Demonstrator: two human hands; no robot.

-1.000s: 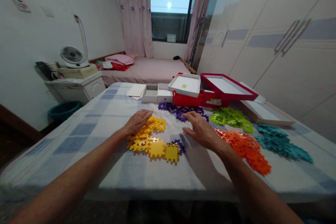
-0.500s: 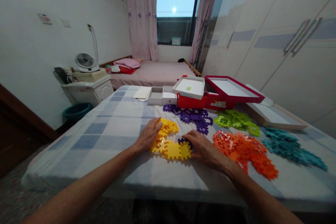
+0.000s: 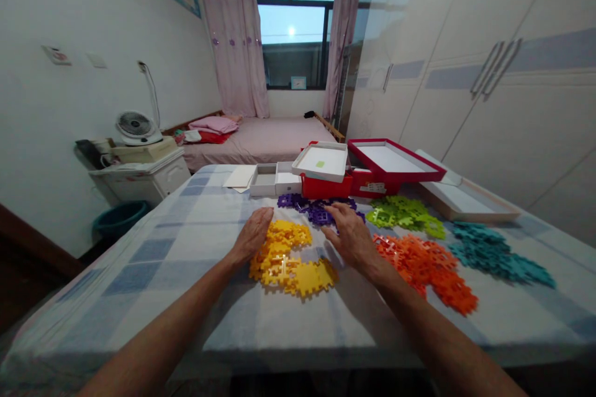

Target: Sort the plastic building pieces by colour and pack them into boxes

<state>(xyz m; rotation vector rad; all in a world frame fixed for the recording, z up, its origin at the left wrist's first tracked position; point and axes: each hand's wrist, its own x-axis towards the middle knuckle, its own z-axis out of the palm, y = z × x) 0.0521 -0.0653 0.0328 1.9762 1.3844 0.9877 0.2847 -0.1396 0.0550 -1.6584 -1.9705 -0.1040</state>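
Yellow interlocking plastic tiles (image 3: 291, 260) lie in a loose pile on the checked tablecloth (image 3: 195, 229). My left hand (image 3: 251, 237) rests flat on the pile's left edge with fingers stretched out. My right hand (image 3: 351, 237) hovers just right of the pile, fingers spread and holding nothing, its fingertips near the purple tiles (image 3: 316, 208). Orange tiles (image 3: 426, 263) lie beside my right wrist. Green tiles (image 3: 403, 214) and teal tiles (image 3: 493, 254) sit further right.
A red box (image 3: 326, 187) with a white tray on it, a red-rimmed lid (image 3: 395, 164), small white boxes (image 3: 274, 178) and a flat wooden-edged tray (image 3: 465, 198) line the table's far side. A cabinet with a fan (image 3: 135, 127), a teal bucket (image 3: 118, 218), a bed and wardrobes surround the table.
My right hand has lifted off the near yellow tiles and moved up toward the purple ones. The yellow pile is pushed closer together. The camera view has shifted a little.
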